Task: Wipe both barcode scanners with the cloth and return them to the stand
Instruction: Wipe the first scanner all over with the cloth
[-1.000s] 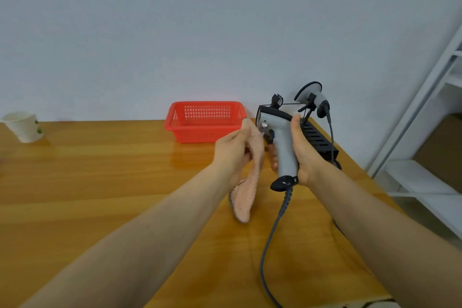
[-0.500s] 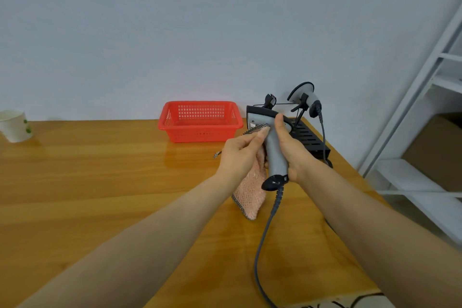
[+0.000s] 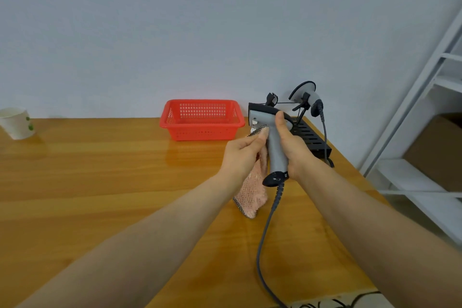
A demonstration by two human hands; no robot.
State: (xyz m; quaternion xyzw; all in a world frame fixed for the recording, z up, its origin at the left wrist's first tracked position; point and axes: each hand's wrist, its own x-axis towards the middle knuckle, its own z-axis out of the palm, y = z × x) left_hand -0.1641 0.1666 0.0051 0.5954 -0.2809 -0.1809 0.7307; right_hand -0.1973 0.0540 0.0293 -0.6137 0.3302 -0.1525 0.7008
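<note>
My right hand [image 3: 293, 150] grips the handle of a grey barcode scanner [image 3: 273, 147], held upright above the table with its black-topped head facing left. My left hand [image 3: 243, 155] holds a pink knitted cloth [image 3: 252, 192] and presses its upper edge against the scanner just below the head; the rest of the cloth hangs down. The scanner's grey cable [image 3: 265, 240] trails toward the table's front edge. A second grey scanner [image 3: 310, 100] hangs in the black stand [image 3: 312, 137] at the back right.
A red plastic basket [image 3: 202, 120] sits by the wall, left of the stand. A white paper cup [image 3: 17, 122] stands at the far left. The wooden table [image 3: 100, 182] ends on the right beside white metal shelving [image 3: 425, 112].
My left hand shifted from beside the scanner's head to under it, the cloth now pressed at the handle's top. Both hands and the scanner drifted slightly in view.
</note>
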